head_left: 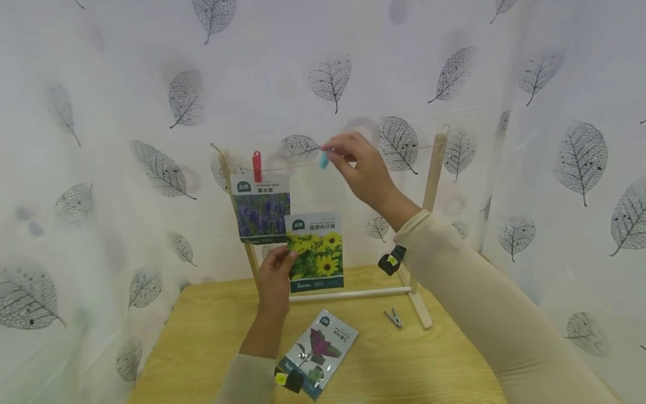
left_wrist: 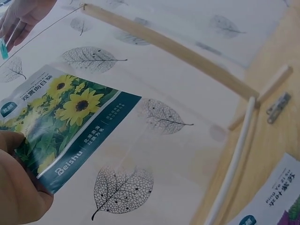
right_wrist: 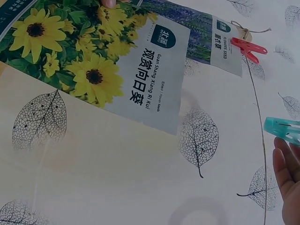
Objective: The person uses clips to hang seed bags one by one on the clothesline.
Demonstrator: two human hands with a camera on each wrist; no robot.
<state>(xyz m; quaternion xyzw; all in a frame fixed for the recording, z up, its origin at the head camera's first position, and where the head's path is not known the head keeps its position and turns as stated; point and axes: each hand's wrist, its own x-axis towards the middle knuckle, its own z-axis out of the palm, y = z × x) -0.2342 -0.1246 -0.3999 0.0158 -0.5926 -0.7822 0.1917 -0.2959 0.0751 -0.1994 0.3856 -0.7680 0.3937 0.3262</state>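
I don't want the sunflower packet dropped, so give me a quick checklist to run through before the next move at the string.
1. Sunflower packet gripped by the left hand: ok.
2. Packet's print right way up in the head view: ok.
3. Turquoise clip pinched in the right hand: ok.
4. Packet's top edge up at the string: not ok, it is below it.
5. Turquoise clip touching the string: cannot tell, it is close beside it.
6. Red clip holding the lavender packet up: ok.
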